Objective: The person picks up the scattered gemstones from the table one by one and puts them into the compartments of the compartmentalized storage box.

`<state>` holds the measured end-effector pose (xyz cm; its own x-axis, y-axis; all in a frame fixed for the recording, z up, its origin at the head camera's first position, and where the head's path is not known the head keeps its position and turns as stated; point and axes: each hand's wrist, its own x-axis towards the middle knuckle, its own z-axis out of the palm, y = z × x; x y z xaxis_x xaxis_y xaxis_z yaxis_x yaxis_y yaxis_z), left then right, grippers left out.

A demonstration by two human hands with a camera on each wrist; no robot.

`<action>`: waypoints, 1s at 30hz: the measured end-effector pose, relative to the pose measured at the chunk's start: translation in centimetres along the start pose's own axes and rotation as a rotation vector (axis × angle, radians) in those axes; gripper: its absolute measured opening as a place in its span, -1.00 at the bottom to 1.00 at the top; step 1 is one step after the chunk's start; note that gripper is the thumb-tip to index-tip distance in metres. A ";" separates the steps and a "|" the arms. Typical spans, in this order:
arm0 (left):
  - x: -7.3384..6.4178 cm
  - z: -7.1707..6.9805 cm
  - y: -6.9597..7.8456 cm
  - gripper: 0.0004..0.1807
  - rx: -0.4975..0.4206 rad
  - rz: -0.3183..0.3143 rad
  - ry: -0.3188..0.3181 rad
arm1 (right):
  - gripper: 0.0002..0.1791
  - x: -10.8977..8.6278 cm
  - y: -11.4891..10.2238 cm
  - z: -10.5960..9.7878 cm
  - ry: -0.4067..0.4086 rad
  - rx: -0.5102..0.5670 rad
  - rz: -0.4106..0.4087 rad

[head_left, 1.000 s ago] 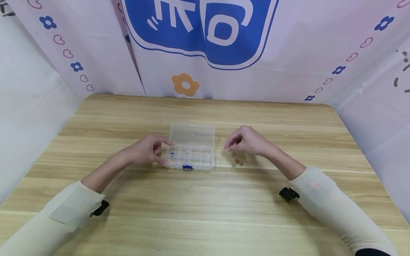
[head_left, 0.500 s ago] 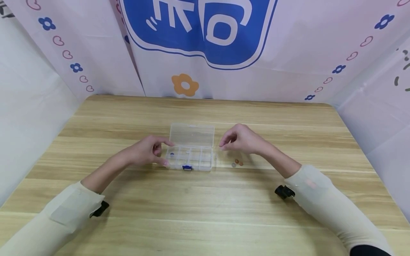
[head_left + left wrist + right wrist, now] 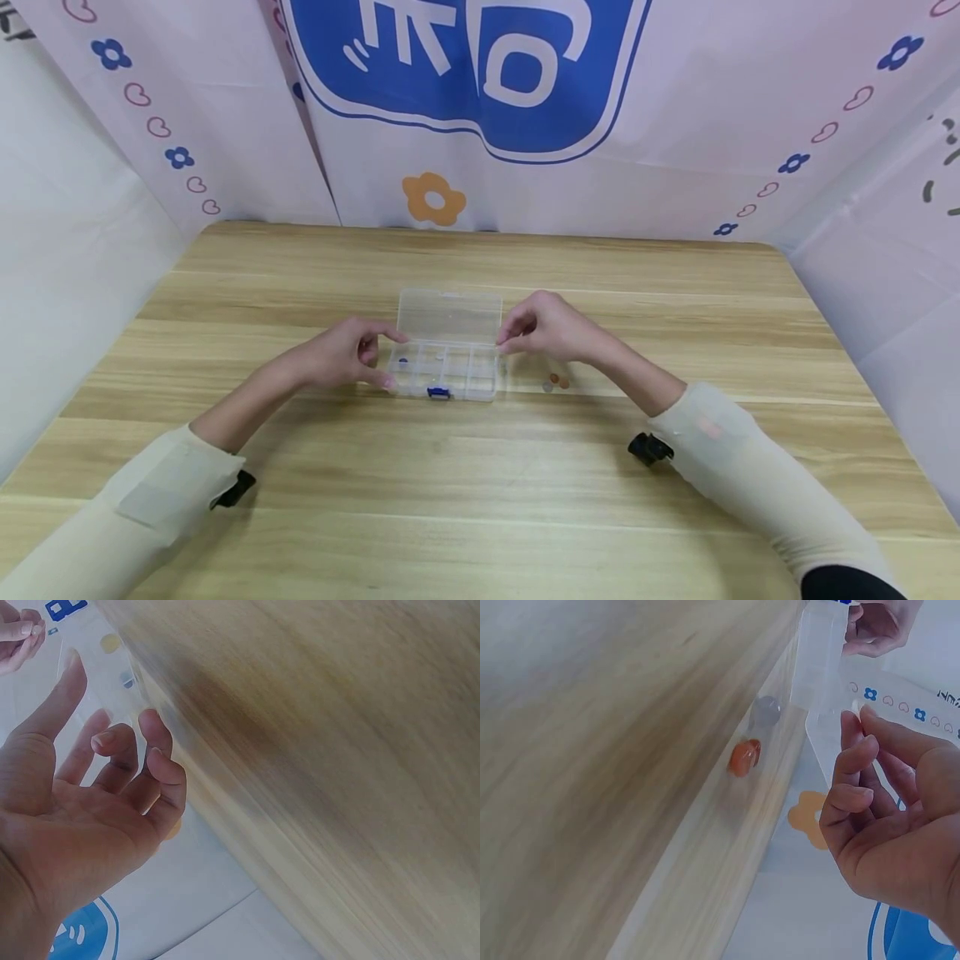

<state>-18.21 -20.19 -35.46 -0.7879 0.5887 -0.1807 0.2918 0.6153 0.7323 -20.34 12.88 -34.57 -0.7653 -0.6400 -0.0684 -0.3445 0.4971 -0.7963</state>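
A clear plastic compartment box [image 3: 481,372] lies with its lid [image 3: 450,317] swung back and a blue latch [image 3: 438,392] at the front. My left hand [image 3: 345,354] is at its left end, straight thumb by the front corner and index finger by the hinge, other fingers loosely bent. A small dark-blue round piece [image 3: 402,360] sits in the back-left compartment. My right hand [image 3: 543,325] is at the box's back-right corner, pinching a tiny pale piece [image 3: 856,707] between thumb and index finger; its exact kind cannot be told.
Right of the box lie two small orange-brown round pieces [image 3: 744,757] and a greyish clear disc [image 3: 766,712]. Beneath everything is a wood-grain table [image 3: 450,500]. A printed white cloth [image 3: 570,196] hangs behind its far edge.
My right hand has moved left from beside the loose pieces to the box's right edge, still pinching. My left hand and the box have stayed put.
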 end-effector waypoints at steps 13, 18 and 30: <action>0.0 0.0 0.1 -0.30 -0.004 -0.001 0.002 | -0.95 1.2 -0.8 1.4 -0.009 -0.001 -0.031; 0.0 0.0 0.1 -0.31 -0.004 0.002 0.003 | -0.95 1.8 -1.2 1.7 -0.011 -0.012 -0.032; 0.0 0.0 0.1 -0.31 -0.001 0.008 -0.001 | -0.96 3.1 -1.5 2.6 -0.011 -0.050 -0.031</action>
<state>-18.19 -20.17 -35.37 -0.7848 0.5942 -0.1759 0.2972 0.6100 0.7346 -20.82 8.64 -35.14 -0.7479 -0.6618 -0.0510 -0.3951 0.5056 -0.7670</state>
